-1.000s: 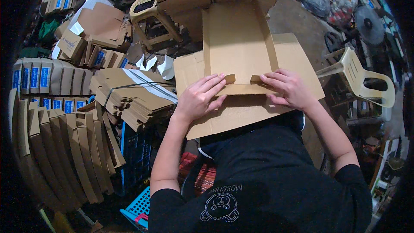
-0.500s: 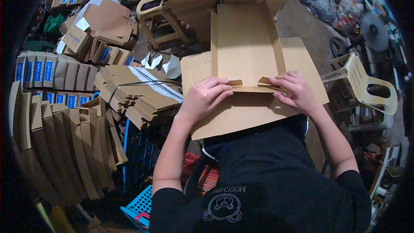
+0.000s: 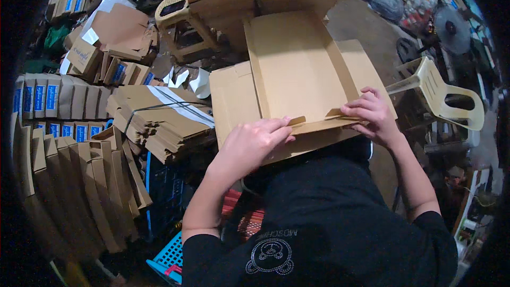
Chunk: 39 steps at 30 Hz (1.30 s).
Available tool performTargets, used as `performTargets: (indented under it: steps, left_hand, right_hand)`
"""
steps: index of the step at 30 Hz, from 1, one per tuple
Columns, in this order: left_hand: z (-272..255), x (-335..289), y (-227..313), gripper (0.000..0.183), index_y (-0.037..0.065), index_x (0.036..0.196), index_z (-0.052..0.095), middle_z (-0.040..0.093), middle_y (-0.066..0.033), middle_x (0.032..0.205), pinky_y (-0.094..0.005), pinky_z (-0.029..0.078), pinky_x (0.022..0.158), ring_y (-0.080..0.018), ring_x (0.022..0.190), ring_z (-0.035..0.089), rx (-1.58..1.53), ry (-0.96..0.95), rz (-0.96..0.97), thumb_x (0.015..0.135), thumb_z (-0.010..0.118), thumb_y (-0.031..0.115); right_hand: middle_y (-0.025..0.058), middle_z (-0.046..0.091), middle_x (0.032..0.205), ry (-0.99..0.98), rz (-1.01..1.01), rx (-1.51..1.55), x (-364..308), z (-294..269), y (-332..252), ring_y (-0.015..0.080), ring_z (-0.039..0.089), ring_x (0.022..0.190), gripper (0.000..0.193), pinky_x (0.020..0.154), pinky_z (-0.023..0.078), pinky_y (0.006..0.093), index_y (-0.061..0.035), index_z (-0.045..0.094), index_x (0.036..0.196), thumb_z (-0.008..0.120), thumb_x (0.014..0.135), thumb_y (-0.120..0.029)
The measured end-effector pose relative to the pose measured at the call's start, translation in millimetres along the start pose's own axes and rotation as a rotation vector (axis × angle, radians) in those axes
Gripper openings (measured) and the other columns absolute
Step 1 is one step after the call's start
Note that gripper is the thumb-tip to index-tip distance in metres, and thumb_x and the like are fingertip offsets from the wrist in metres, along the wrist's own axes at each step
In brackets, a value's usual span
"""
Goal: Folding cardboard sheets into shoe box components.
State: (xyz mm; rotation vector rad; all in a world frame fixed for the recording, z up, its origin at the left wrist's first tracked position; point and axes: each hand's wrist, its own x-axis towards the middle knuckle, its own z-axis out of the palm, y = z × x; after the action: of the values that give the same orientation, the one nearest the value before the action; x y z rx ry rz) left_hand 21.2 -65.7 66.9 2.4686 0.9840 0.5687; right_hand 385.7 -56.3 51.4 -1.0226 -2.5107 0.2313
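Note:
A shallow brown cardboard box [image 3: 297, 64] lies open side up and slightly askew on a flat cardboard sheet [image 3: 234, 95] over my lap. Small corner flaps stand up at its near end, beside the low near wall. My left hand [image 3: 255, 143] is closed around the near left corner, thumb and fingers pressed on the board by one flap. At the near right corner, my right hand [image 3: 374, 117] pinches the wall next to the other flap. Some fingertips are hidden behind the cardboard.
To the left are a strapped stack of flat cardboard [image 3: 164, 117] and rows of folded boxes [image 3: 79, 180]. A stool [image 3: 183, 21] with a phone on it stands beyond. At right is a cream plastic chair [image 3: 441, 95]; a blue basket [image 3: 167, 255] sits low left.
The box has turned a little, its near end shifting toward me and to the right. My left hand has come nearer with it; both hands keep their hold. The whole view has shifted slightly.

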Motion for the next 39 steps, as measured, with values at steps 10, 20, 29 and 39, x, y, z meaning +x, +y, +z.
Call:
performTargets:
  steps: [10, 20, 29, 39]
  left_hand:
    - [-2.6, 5.3, 17.2, 0.031, 0.006, 0.132, 0.065, 0.077, -0.0141, 0.108, -0.0441, 0.054, 0.093, -0.0284, 0.103, 0.074, 0.078, -0.168, 0.025, 0.102, 0.058, 0.009]
    - [20.3, 19.8, 1.5, 0.018, 0.009, 0.12, 0.067, 0.074, -0.0166, 0.093, -0.0445, 0.057, 0.082, -0.0352, 0.092, 0.074, -0.3, -0.033, -0.332, 0.105, 0.065, 0.019]
    - [35.5, 25.1, -2.5, 0.016, 0.005, 0.114, 0.07, 0.071, -0.0169, 0.1, -0.0445, 0.058, 0.083, -0.0355, 0.093, 0.074, -0.149, 0.063, -0.296, 0.103, 0.069, 0.018]
    - [36.6, 26.4, -12.3, 0.017, 0.006, 0.111, 0.072, 0.071, -0.0138, 0.088, -0.0439, 0.05, 0.095, -0.0323, 0.093, 0.068, -0.247, 0.063, -0.219, 0.102, 0.07, 0.021]
  right_hand:
    - [0.0061, 0.077, 0.1, 0.042, 0.128, 0.192, -10.4, 2.4, -30.0, 0.0268, 0.069, 0.094, 0.024, 0.094, 0.054, 0.0416, -0.0074, 0.077, 0.108, 0.084, 0.087, -0.016]
    - [0.0083, 0.073, 0.09, -0.222, 0.615, 0.58, 21.0, -6.6, -24.0, 0.016, 0.069, 0.082, 0.021, 0.077, 0.055, 0.033, -0.0004, 0.072, 0.106, 0.074, 0.101, -0.021]
    - [0.0091, 0.068, 0.084, -0.343, 0.699, 0.498, 39.8, -8.6, -25.2, 0.0143, 0.062, 0.077, 0.026, 0.073, 0.052, 0.0347, -0.0005, 0.067, 0.115, 0.073, 0.103, -0.023]
    - [0.021, 0.069, 0.092, -0.188, 0.299, 0.198, 28.4, 7.2, -21.5, 0.0392, 0.069, 0.093, 0.022, 0.085, 0.053, 0.0515, -0.0018, 0.067, 0.112, 0.062, 0.107, -0.023]
